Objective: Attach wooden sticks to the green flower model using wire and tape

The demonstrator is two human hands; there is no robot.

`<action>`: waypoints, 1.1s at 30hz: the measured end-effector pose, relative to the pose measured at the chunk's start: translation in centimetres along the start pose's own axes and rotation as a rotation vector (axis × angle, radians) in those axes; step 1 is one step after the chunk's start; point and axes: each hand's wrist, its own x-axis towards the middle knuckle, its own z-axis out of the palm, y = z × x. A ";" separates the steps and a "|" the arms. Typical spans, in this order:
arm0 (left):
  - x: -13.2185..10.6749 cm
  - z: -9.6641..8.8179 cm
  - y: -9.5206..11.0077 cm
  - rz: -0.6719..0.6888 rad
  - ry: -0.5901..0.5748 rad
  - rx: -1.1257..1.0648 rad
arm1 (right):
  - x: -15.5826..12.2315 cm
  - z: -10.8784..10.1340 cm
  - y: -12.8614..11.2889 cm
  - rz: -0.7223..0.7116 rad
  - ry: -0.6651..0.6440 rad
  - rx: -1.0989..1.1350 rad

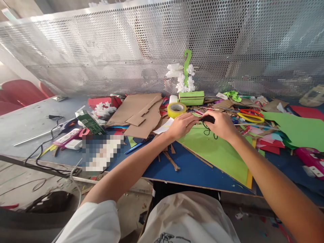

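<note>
"What does the person have there?"

"Some black string (208, 118). It is bunched up, and thin loops hang down from it."

"Which hand has it?"

"The right hand (220, 124) does. Its thumb and fingers are closed on the bunch. The left hand (184, 125) is just beside it, with its fingers bent in and their tips by the end of the string. Nobody can tell from here if the left one grips it too."

"Where is the string?"

"Between the two hands, over a big green sheet (215, 150) on the blue tabletop (152, 168)."

"What else is near?"

"A fat roll of yellow tape (176, 114) sits just past the left hand. Scissors (253, 117) with yellow handles lie past the right hand. Brown cardboard (136, 109) lies off to the left, and a blue pen (134, 147) is near it, closer to the person."
</note>
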 end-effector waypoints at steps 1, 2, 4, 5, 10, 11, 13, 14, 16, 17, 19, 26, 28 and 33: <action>0.0 0.0 -0.1 -0.010 0.002 -0.002 | 0.0 -0.1 0.0 0.000 -0.001 -0.008; 0.0 0.0 -0.1 -0.021 0.002 -0.003 | 0.0 -0.1 0.1 -0.001 -0.006 -0.012; 0.0 0.1 -0.3 -0.044 0.005 -0.005 | 0.0 -0.3 -0.1 -0.009 -0.025 -0.006; 0.0 0.1 -0.4 -0.057 0.007 -0.008 | 0.0 -0.3 -0.2 -0.021 -0.044 0.014; 0.0 0.6 -0.3 -0.146 0.022 -0.071 | -0.3 0.0 -1.0 -0.062 -0.168 0.214; 0.0 0.7 -0.2 -0.179 0.030 -0.107 | -0.3 0.1 -1.1 -0.044 -0.168 0.242; 0.2 1.0 0.0 -0.260 0.065 -0.211 | -0.2 0.3 -0.9 -0.005 -0.152 0.282; 0.3 1.1 0.1 -0.300 0.094 -0.276 | -0.2 0.3 -0.7 0.008 -0.147 0.290; 0.5 1.2 0.2 -0.359 0.158 -0.414 | 0.0 0.1 -0.2 0.025 -0.158 0.289; 0.6 1.1 0.1 -0.375 0.189 -0.477 | 0.1 0.0 0.0 0.030 -0.170 0.288; 0.8 0.9 -0.3 -0.397 0.250 -0.562 | 0.3 -0.4 0.3 0.036 -0.199 0.309; 1.2 0.6 -3.4 -0.474 0.265 -0.471 | 0.4 -0.9 1.2 0.138 -0.245 0.555; 1.1 0.8 -3.7 -0.450 0.199 -0.336 | 0.4 -0.8 1.6 0.169 -0.197 0.584; 0.9 1.3 -1.6 -0.298 -0.003 -0.404 | 0.2 -0.1 1.8 0.256 -0.127 0.699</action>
